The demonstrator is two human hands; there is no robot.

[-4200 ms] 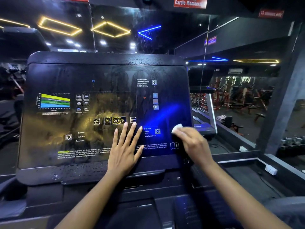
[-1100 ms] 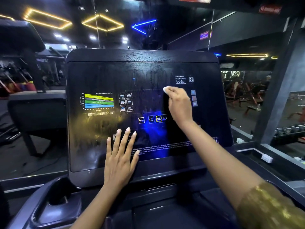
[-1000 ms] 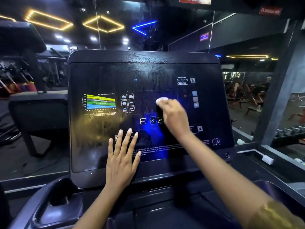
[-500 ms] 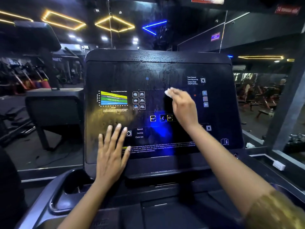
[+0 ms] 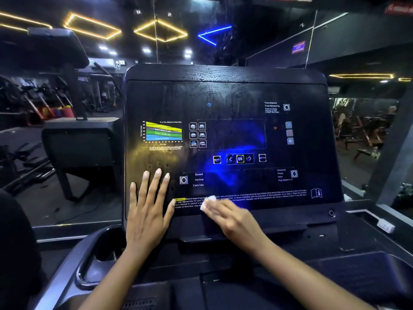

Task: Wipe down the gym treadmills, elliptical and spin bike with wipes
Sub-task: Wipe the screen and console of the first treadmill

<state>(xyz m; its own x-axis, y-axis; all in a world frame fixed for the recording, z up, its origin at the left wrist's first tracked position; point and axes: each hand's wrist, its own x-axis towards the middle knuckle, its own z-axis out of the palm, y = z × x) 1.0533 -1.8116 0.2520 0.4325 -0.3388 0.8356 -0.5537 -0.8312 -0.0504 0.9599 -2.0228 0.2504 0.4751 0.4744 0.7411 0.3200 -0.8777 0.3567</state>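
The wipe (image 5: 206, 202), a small white wad, sits at the tips of the right hand's (image 5: 234, 221) fingers (image 5: 215, 208) and is pressed against the lower edge of the treadmill console (image 5: 225, 95), over the strip of warning text (image 5: 263, 197) that runs out to the right of those fingers. The right hand grips the wipe, though motion blur smears it too much to show how the fingers wrap it. Just to the left of them the left hand (image 5: 148, 212) lies flat on the panel, its fingers (image 5: 156, 186) straight, slightly spread and holding nothing, with the thumb close to the wipe but not clearly touching it. Above the left fingers is the coloured heart-rate chart (image 5: 163, 132) and a yellowish smear of reflected light on the glossy black surface. Above the right fingers a blue glow spreads over the panel below the OK button (image 5: 240, 158), and the labels Speed, Incline and Calories (image 5: 198, 179) stand between the two hands' fingertips, a little higher. Far to the right of the right fingers is a book icon (image 5: 316, 193). Below and left of the left wrist a dark cup holder (image 5: 98, 262) opens in the treadmill's frame. Beyond the left fingers, well apart, stands another machine's console (image 5: 80, 148).
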